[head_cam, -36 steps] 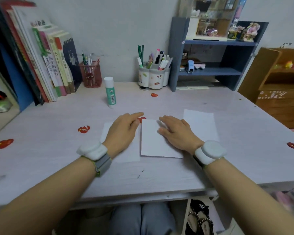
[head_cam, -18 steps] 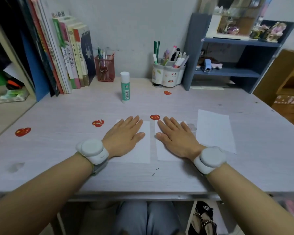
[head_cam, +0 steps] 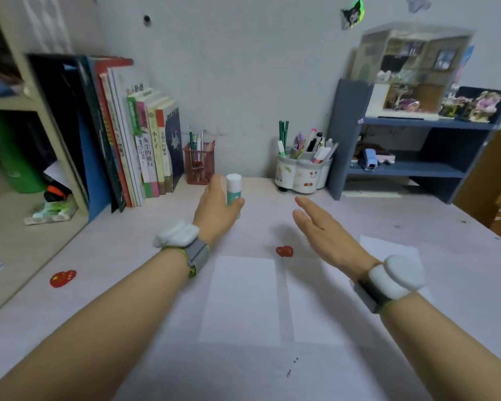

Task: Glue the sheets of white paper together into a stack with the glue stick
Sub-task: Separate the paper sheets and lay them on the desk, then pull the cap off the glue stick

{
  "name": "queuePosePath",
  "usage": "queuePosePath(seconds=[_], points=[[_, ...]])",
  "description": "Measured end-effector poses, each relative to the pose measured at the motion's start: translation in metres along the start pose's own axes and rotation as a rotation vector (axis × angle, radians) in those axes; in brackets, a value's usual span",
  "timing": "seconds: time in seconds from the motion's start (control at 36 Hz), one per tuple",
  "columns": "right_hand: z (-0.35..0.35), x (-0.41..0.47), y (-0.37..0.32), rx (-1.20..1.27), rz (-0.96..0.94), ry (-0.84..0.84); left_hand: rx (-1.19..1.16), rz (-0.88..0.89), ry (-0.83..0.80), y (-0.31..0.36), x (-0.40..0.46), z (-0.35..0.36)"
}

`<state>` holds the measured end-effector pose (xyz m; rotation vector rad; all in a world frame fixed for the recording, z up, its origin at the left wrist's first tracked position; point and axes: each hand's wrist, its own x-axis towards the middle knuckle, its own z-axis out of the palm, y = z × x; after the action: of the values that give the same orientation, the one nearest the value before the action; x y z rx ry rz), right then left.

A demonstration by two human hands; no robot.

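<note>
Our left hand [head_cam: 217, 209] has its grip wrapped round the upright glue stick [head_cam: 233, 192] at the far tabletop [head_cam: 128, 285], long axis vertical. The white sheets [head_cam: 242, 299] lie nearer us, side by side. Our right hand [head_cam: 327, 233] hovers spread and empty, close enough to pull the cap.

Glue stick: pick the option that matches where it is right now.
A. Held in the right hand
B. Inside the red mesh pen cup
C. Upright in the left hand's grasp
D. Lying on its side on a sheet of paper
C. The glue stick stands upright with the left hand wrapped around its green body, while the right hand is open and empty beside it.
</note>
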<state>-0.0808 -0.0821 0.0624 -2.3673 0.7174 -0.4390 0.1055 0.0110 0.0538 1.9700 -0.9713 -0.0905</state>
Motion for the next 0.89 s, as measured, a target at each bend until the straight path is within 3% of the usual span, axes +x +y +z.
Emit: queuePosePath(seconds=[0.25, 0.36, 0.58, 0.75, 0.89], points=[[0.017, 0.028, -0.003, 0.23, 0.022, -0.017, -0.185, -0.127, -0.064, -0.018, 0.031, 0.02], [0.022, 0.037, -0.003, 0.296, 0.032, -0.006, -0.109, -0.132, -0.028, -0.025, 0.034, 0.028], [0.021, 0.05, -0.012, 0.507, 0.043, 0.15, -0.243, 0.104, 0.017, 0.005, 0.009, 0.019], [0.012, 0.052, -0.028, 0.724, 0.048, 0.26, -0.094, 0.264, -0.045, 0.032, -0.024, 0.016], [0.012, 0.05, -0.035, 0.587, 0.105, 0.349, 0.044, 0.257, -0.079, 0.045, -0.043, 0.017]])
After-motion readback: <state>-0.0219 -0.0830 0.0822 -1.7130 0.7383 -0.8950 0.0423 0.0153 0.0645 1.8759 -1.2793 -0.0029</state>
